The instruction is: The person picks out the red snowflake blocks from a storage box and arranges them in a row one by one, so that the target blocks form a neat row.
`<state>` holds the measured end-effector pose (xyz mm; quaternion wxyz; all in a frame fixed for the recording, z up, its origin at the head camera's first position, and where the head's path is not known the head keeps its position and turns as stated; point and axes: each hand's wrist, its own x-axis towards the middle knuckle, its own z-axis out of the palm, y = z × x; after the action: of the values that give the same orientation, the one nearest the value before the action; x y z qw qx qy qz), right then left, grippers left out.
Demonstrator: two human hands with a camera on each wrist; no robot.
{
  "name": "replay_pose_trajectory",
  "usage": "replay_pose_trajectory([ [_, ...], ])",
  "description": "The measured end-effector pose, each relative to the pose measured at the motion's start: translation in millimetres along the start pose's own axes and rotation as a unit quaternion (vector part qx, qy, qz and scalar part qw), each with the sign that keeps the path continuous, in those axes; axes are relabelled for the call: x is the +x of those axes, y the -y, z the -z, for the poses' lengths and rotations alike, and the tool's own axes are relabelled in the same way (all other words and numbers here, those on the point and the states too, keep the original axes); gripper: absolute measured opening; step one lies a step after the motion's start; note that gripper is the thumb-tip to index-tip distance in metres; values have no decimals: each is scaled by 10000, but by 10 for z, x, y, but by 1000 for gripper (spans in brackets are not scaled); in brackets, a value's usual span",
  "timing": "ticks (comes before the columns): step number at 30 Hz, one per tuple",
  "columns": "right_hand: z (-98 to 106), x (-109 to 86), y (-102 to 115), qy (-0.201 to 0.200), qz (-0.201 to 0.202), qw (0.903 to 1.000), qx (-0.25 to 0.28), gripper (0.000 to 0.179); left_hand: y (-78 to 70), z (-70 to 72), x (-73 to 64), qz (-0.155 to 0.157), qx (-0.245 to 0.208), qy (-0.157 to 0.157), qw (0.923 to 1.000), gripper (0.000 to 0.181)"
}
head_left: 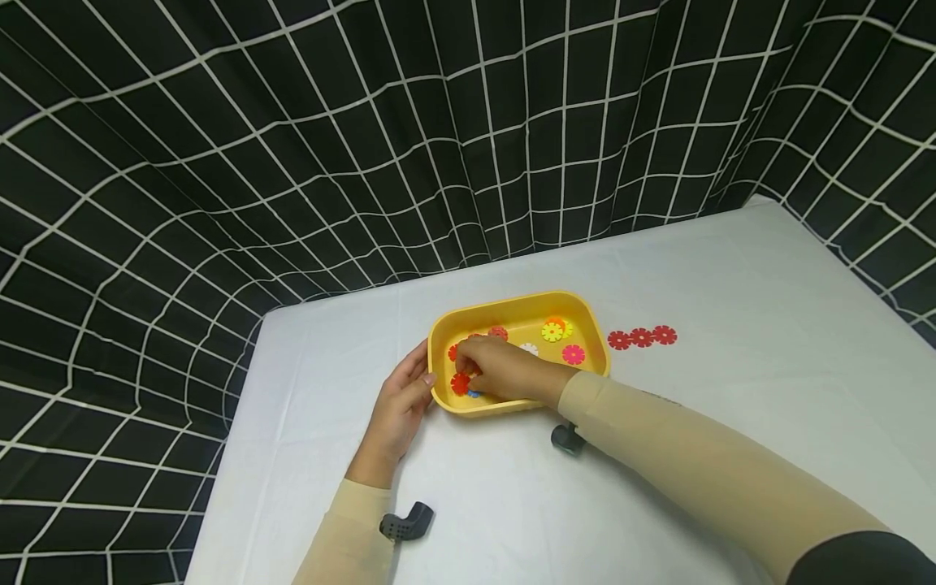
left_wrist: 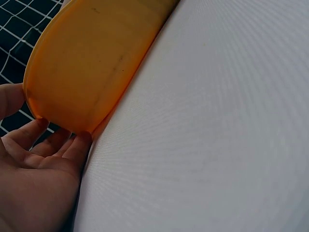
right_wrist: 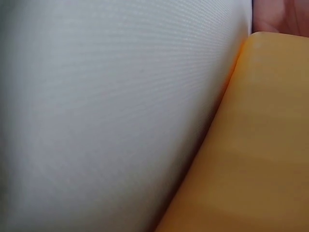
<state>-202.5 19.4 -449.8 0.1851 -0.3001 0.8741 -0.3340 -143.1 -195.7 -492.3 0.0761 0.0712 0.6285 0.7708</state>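
A yellow plastic tray (head_left: 517, 312) stands on the white-covered table with toothed flower-shaped discs in it. At its left end my left hand (head_left: 400, 406) holds the wall, thumb up at the rim and fingers against the outside; the left wrist view shows these fingertips (left_wrist: 82, 137) low on the wall. My right hand (head_left: 504, 370) reaches over the front rim into the left part, fingers bent down among red discs (head_left: 460, 383) and a blue disc (head_left: 474, 393). I cannot tell whether it pinches one. In the right wrist view the tray's outer wall (right_wrist: 275, 121) hides the right fingers.
Elsewhere in the tray lie a pink disc (head_left: 574, 354), a yellow disc (head_left: 552, 331) over an orange one, and a white disc (head_left: 529, 348). Right of the tray, three dark red discs (head_left: 641, 337) form a row on the table. A black gridded curtain (head_left: 409, 146) stands behind.
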Motion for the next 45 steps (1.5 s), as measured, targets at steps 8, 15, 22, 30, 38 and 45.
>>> replay_pose_trajectory([
  [8,25,-13,-11,-133,-11,9991,392,15,-15,1,-14,-40,-9,26,10000,57],
  [15,20,-29,-5,-292,-8,9994,207,13,-11,1,-10,-31,17,22,10000,58],
  [22,3,-23,0,-144,-63,9997,-196,42,-28,-15,-10,6,36,-4,10000,58],
  [30,-8,-4,-1,-13,-95,9997,-223,29,-30,-14,-14,2,17,-35,10000,57],
  [38,-3,-2,2,-25,-185,9998,106,19,-31,-17,-14,1,-8,-16,10000,58],
  [45,34,-13,12,-355,-179,9991,123,15,-30,-15,-18,-3,15,7,10000,57],
])
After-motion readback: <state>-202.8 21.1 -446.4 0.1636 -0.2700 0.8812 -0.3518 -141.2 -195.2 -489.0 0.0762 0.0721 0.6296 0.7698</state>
